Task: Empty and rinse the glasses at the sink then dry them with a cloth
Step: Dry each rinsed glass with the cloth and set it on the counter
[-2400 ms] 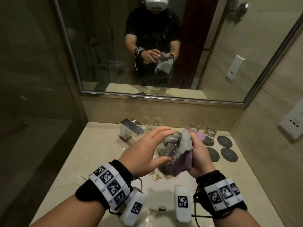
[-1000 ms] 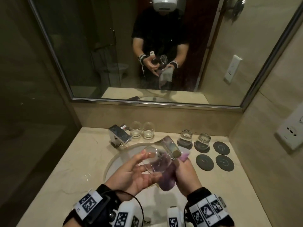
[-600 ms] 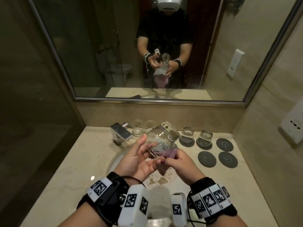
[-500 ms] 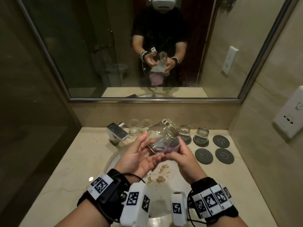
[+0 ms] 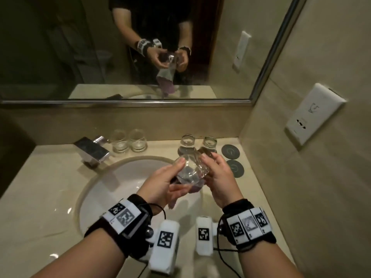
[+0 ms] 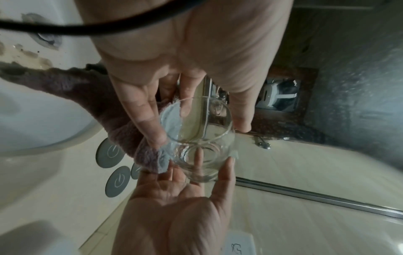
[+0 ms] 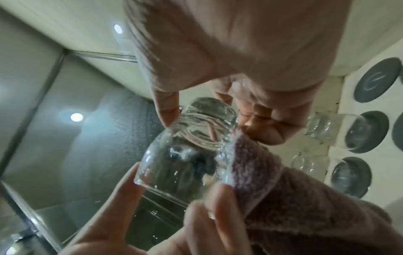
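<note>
Over the sink (image 5: 112, 189) at the worktop's back edge, left hand (image 5: 162, 185) and right hand (image 5: 218, 177) curl fingers round a tilted glass (image 5: 190, 169), cloth (image 6: 91, 96) pinched beneath. Wet glass in fingertip grips could slip into the basin.

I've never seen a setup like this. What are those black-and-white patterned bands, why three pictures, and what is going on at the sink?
No robot here: a person wears cameras. The wide picture comes from a head camera; the other two look along each wrist. The patterned bands are straps on the wrists, and the white boxes beside them appear to be the wrist cameras. The left hand and right hand hold one clear glass between them over the sink, with a purple cloth against it. On the counter stand a tap, four more glasses, two of them on coasters, and two bare coasters.
</note>
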